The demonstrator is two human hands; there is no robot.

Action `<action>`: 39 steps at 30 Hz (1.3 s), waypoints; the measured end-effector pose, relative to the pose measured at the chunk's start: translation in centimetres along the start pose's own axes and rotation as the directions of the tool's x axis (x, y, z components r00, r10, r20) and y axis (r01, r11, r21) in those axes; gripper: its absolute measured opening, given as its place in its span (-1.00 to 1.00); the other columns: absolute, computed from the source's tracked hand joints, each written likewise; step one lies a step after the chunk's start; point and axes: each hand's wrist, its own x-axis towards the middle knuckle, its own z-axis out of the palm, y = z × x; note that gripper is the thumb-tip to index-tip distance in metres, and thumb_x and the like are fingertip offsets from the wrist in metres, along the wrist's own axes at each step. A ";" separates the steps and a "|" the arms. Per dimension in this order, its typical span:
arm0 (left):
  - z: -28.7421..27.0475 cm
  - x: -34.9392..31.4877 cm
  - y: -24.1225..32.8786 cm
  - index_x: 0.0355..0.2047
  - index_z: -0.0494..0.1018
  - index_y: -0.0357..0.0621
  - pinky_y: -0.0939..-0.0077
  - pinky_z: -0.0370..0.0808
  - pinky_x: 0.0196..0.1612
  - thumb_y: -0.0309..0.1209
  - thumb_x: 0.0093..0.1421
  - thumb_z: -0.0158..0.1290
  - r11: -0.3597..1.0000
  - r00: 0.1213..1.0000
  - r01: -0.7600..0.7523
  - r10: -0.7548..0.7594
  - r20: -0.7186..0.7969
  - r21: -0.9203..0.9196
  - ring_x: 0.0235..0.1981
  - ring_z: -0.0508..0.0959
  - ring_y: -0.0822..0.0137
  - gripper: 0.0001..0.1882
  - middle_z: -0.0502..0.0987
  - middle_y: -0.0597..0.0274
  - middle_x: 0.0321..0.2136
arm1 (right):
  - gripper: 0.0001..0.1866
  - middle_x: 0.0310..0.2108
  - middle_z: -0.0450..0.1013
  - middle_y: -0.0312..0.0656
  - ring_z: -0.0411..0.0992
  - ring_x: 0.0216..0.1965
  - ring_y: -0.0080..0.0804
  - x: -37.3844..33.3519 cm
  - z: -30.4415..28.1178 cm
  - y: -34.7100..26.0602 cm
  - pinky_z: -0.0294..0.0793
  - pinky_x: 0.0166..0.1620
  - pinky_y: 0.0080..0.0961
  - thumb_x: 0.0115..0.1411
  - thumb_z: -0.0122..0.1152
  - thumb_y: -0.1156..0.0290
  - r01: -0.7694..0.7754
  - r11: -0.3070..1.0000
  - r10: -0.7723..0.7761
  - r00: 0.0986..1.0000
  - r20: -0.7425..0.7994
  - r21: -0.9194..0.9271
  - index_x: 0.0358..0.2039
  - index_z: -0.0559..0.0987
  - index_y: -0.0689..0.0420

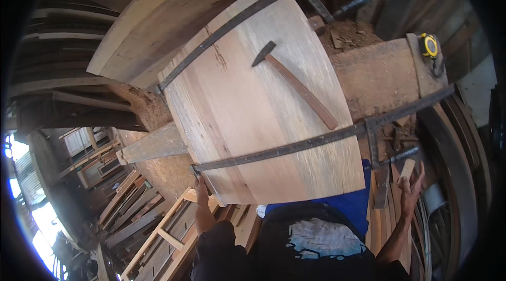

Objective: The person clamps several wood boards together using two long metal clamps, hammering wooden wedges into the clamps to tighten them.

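Note:
A wide panel of pale boards (253, 102) lies in front of me, crossed by two dark metal bar clamps, a near one (279, 150) and a far one (226, 25). My left hand (202, 196) is at the panel's left edge, its fingers up against the near clamp's end; they seem closed on it, partly hidden. To the right of the panel, my right hand (409, 191) holds a small wooden block (407, 169) upright, below the near clamp's screw handle (403, 153). A hammer (300, 89) with a wooden handle rests on the panel.
A yellow tape measure (429, 45) sits on the bench (374, 73) at the far right. Wood shavings (353, 36) lie behind the panel. A large board (158, 23) leans at the far left. Stacked planks and a wooden frame (168, 236) stand to the lower left.

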 end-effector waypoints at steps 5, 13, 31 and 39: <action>2.4 0.7 0.8 0.08 0.33 -0.15 0.39 0.46 -0.12 0.10 0.33 -0.16 0.982 0.975 0.038 0.004 0.222 -0.183 -0.20 0.51 0.32 -0.41 0.50 0.22 -0.19 | -0.19 0.09 0.35 0.24 0.39 0.11 -0.05 -6.7 5.6 -12.9 0.34 0.14 -0.29 0.01 0.11 0.42 0.105 0.991 -0.130 0.919 0.372 0.087 0.31 0.09 0.16; 1.4 0.0 0.5 0.06 0.35 -0.13 0.38 0.45 -0.16 0.04 0.31 -0.07 0.951 0.985 0.013 0.041 0.167 -0.308 -0.20 0.47 0.31 -0.47 0.46 0.23 -0.19 | -0.26 0.02 0.36 0.07 0.25 0.10 0.01 -7.9 12.9 -15.7 0.15 0.17 -0.09 0.00 0.26 0.38 0.503 0.748 -0.404 0.863 0.304 -0.433 0.22 0.24 0.15; 0.2 -1.4 2.2 0.04 0.35 -0.38 0.31 0.45 -0.10 -0.07 0.20 0.14 0.993 0.995 -0.075 0.068 0.072 0.097 -0.16 0.51 0.18 -0.37 0.51 -0.04 -0.12 | -0.50 0.02 0.44 0.16 0.41 0.09 0.00 5.8 11.8 -12.6 0.32 0.15 -0.30 0.20 0.09 0.46 0.510 0.812 -0.517 0.854 0.053 -0.283 0.17 0.35 0.24; 14.4 -16.7 16.5 0.03 0.33 -0.22 0.15 0.31 0.14 -0.41 -0.11 0.39 0.365 0.378 -0.925 0.856 0.352 0.105 0.02 0.39 -0.08 -0.31 0.40 -0.08 0.00 | -0.47 0.09 0.38 0.20 0.34 0.15 0.10 5.3 11.1 -14.1 0.30 0.17 -0.26 0.23 0.10 0.40 0.317 0.908 -0.289 0.947 0.139 -0.274 0.22 0.30 0.18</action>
